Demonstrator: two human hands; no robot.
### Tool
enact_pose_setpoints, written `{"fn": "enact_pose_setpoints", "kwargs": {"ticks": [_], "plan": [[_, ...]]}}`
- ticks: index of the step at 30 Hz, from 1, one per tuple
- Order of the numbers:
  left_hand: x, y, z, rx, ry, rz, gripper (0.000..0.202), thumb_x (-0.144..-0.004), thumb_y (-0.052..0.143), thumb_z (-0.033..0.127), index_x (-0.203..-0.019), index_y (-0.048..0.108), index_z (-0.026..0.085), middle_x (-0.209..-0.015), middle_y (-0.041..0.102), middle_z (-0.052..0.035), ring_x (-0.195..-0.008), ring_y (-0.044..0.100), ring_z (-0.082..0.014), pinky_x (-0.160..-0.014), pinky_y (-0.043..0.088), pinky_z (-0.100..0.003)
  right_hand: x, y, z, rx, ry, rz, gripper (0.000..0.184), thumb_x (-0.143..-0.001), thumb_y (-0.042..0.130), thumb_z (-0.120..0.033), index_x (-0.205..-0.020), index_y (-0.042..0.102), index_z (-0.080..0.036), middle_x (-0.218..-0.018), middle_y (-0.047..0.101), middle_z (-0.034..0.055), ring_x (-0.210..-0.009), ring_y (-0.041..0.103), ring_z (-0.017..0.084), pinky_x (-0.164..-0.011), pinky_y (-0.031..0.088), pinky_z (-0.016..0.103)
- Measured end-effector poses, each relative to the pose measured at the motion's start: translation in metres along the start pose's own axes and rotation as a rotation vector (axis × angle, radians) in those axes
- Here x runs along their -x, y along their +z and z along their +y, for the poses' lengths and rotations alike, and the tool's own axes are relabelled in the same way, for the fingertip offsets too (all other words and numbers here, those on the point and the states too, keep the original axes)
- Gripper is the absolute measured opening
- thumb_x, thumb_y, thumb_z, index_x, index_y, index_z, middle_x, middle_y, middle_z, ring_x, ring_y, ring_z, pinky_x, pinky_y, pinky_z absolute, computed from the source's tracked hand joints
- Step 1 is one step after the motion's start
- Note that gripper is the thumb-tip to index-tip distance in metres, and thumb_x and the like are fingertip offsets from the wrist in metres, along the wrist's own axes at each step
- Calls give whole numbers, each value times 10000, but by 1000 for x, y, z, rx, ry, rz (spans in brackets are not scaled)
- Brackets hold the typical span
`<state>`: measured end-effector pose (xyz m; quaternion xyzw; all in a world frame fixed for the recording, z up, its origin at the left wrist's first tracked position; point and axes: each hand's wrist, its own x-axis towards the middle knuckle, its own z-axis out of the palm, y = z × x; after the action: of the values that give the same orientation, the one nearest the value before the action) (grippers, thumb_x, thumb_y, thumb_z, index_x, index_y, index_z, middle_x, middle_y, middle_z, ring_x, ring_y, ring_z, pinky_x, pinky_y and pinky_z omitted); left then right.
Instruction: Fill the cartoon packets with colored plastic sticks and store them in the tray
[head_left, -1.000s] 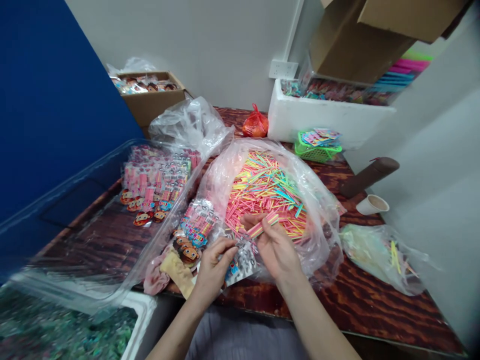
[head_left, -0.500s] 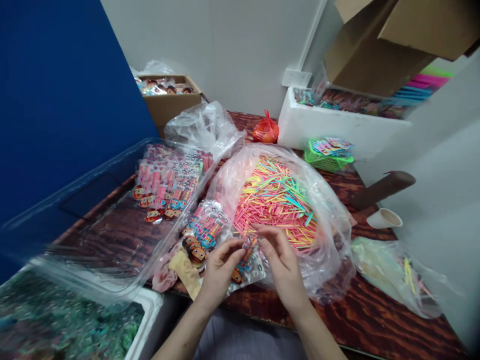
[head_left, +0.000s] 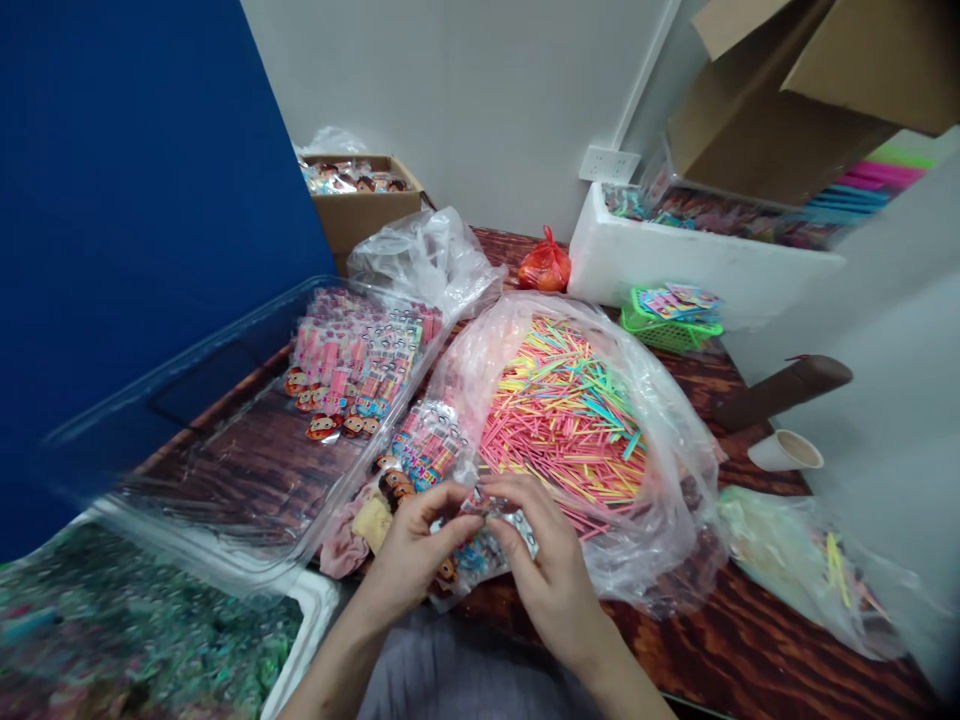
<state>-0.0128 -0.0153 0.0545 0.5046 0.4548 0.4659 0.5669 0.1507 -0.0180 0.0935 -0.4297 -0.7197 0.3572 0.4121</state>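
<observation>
My left hand [head_left: 420,545] and my right hand [head_left: 546,560] meet over the table's front edge, thumbs and fingers pinched on the upper end of a small clear printed packet [head_left: 487,552]. Its colourful print shows between and below my fingers; what sits inside is too small to make out. Close behind my left hand lies a pile of similar packets [head_left: 429,445] with cartoon faces. Past my right hand spreads a large clear plastic bag [head_left: 679,450], opened wide around a heap of thin pink, yellow, green and blue sticks [head_left: 559,420].
A clear plastic tray [head_left: 247,545] at left holds rows of packets [head_left: 360,360]. Crumpled cloths [head_left: 352,535] lie by its corner, above a white foam box [head_left: 319,600]. On the right are a green basket [head_left: 667,328], paper cup [head_left: 784,450] and plastic bag [head_left: 810,570].
My hands have come closer together, with the right hand shifted left and its fingers now closed on the packet's upper end. The whole view has shifted slightly.
</observation>
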Motion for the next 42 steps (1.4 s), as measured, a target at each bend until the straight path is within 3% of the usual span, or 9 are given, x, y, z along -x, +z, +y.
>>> {"fn": "enact_pose_setpoints", "kwargs": {"ticks": [7,11,15,18,20,23,31,38,42], "plan": [[-2,-18,0,-205,25,77,169,-819,653,324,-924,680,194,-860,689,-2,-805,623,-161,-737,483,-240,2,3,-8,12,31,-24,275,-944,523,-183,-1204,575,-258,-1204,603,52,-1138,541,198,-974,425,341],[-26,-40,-10,-426,61,219,251,-853,599,393,-998,643,193,-918,690,-29,-831,638,-197,-731,499,-283,12,-17,24,41,110,72,237,-959,494,-211,-1172,590,-250,-1117,649,47,-1046,590,191,-911,457,325],[-56,-53,-35,-878,222,349,397,-906,492,356,-1224,570,132,-1091,663,-131,-992,617,-286,-876,484,-422,19,-70,90,460,146,124,184,-926,475,-143,-924,652,-193,-901,661,66,-892,599,218,-811,463,346],[-65,-50,-51,-1164,242,407,509,-934,426,330,-1367,452,64,-1126,633,-199,-1052,584,-349,-898,472,-496,22,-107,130,972,220,30,231,-869,458,-41,-839,662,-145,-874,652,121,-883,569,256,-813,430,370],[-64,-46,-54,-1235,245,435,531,-948,407,330,-1410,401,69,-1185,607,-210,-1096,566,-356,-918,469,-501,24,-120,143,1224,226,-90,224,-834,477,-12,-827,672,-123,-884,641,147,-887,551,275,-808,410,379],[-60,-42,-52,-1234,271,443,517,-957,402,335,-1408,398,83,-1308,543,-212,-1193,521,-347,-980,448,-486,25,-122,146,1400,160,-224,178,-817,529,-28,-868,682,-101,-889,630,156,-872,534,291,-777,390,393],[-46,-37,-39,-1259,317,391,485,-948,433,369,-1361,462,118,-1408,454,-199,-1257,465,-352,-1034,411,-508,28,-124,157,1463,-38,-319,130,-864,536,-102,-880,663,-127,-891,624,134,-848,507,284,-744,361,395],[-31,-37,-27,-1273,359,327,407,-942,441,370,-1270,526,145,-1403,456,-180,-1245,468,-342,-1030,416,-508,33,-140,169,1313,-92,-222,163,-887,490,-79,-891,643,-136,-868,636,99,-857,524,256,-866,349,383],[-27,-35,-26,-1239,360,277,385,-942,448,371,-1271,520,184,-1418,449,-157,-1274,454,-326,-1040,413,-512,32,-144,170,1152,-67,-146,237,-913,422,-70,-849,630,-162,-789,659,65,-797,560,221,-828,359,338]]}}
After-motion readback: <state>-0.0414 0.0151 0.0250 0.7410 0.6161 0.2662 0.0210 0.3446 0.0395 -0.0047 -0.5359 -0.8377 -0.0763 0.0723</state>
